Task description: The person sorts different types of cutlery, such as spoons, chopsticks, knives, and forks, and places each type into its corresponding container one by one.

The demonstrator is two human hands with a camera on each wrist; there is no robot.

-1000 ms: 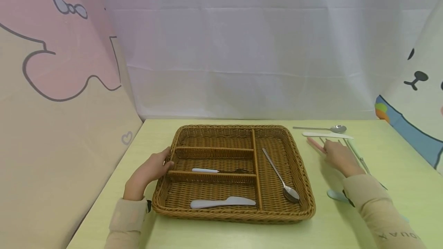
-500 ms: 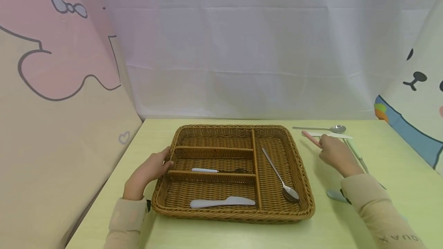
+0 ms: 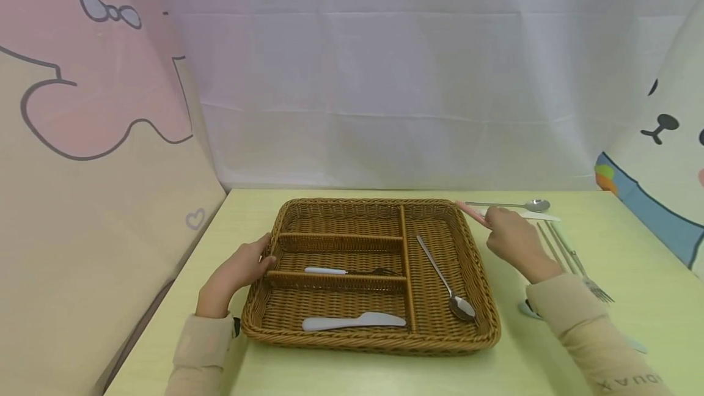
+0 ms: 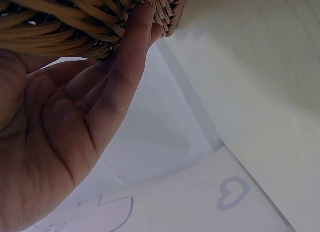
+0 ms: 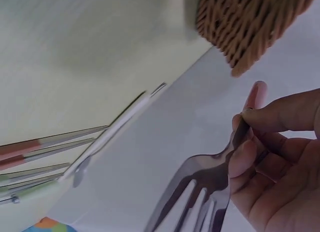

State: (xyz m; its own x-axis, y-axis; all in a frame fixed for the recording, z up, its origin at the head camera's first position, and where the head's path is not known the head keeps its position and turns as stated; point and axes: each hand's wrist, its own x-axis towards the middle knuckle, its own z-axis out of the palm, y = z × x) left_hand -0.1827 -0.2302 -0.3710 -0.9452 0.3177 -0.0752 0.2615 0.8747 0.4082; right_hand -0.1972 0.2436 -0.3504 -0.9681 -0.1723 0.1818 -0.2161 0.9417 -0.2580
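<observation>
A brown wicker basket [image 3: 374,342] with several compartments sits on the table. My left hand [image 3: 239,271] grips its left rim, thumb over the top and fingers against the outer wall [image 4: 107,37]. Beyond the basket's right side, my right hand [image 3: 517,243] pinches a fork [image 5: 210,169] by its pink handle [image 3: 473,212]; the tines show only in the right wrist view. Inside the basket, a spoon [image 3: 462,308] lies in the right compartment. A white-handled fork [image 3: 326,271] is in the middle left one, and a white knife [image 3: 354,321] in the front left one.
On the right of the table lie a metal spoon [image 3: 536,205], a white knife [image 3: 544,217], chopsticks [image 3: 550,246] and a green-handled fork [image 3: 596,290]. Two pale blue pieces [image 3: 635,344] are partly hidden by the right sleeve. Cloth walls stand behind and beside the table.
My right hand has lifted the pink-handled fork off the table and carried it left to the basket's back right corner. The left hand and basket have stayed in place.
</observation>
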